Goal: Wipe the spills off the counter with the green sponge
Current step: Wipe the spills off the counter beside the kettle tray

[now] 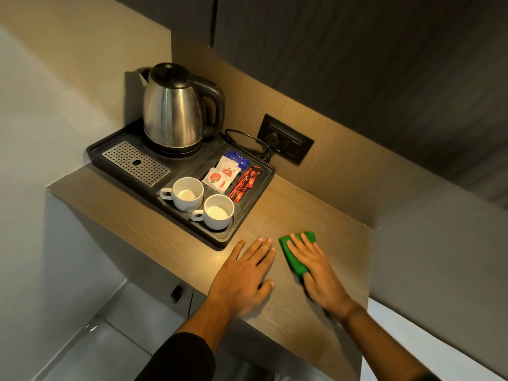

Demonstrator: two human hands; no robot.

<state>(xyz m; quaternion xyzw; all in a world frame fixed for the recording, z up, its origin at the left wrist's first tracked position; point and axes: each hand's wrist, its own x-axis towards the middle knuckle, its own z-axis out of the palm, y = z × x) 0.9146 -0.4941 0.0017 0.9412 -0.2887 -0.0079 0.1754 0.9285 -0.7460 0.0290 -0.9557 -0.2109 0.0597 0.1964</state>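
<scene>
Hands lie flat on the wood counter (277, 312). Left hand (244, 276) is open and holds nothing. Right hand (319, 273) presses flat on the green sponge (292, 257). Farther back, a black tray (220, 240) holds two white cups (217, 211) and a kettle (176, 111).

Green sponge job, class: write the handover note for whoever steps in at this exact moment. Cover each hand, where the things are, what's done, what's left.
Right hand: lies flat on the green sponge, pressing it to the counter; palm down, no closed grip.
Left hand: open, flat on the counter beside the sponge, bracing.
Sponge sits just off the front corner of the black tray, which holds the kettle, two cups and sachets.
Done: cannot tell; no spill shows clearly under the glare.
Left: wipe the bare counter around the tray, then check for wet patches.
</scene>
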